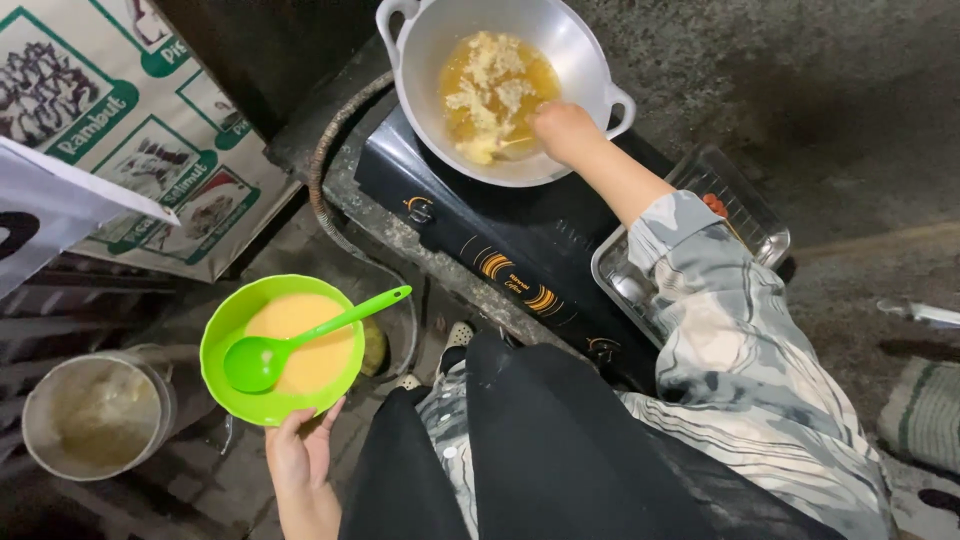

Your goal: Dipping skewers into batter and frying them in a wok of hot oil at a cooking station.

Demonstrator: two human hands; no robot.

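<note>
Rough dark concrete ground (800, 90) — printed banner (130, 140) at left, woven mat (925, 410) at right — dim light

Lime-green bowl (232, 318) of pale orange batter at eight o'clock; matching green ladle (300, 342); silvery wok (420, 45), golden oil, at twelve; grey marbled sleeve (720, 310).

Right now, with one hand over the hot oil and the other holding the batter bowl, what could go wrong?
1. The right hand sits low over the wok of oil; spatter could burn it.
2. The left hand holds the green bowl of batter only at its near rim; it could tip and spill.
3. The green ladle lies loose, handle past the rim, and may slide out.
</note>
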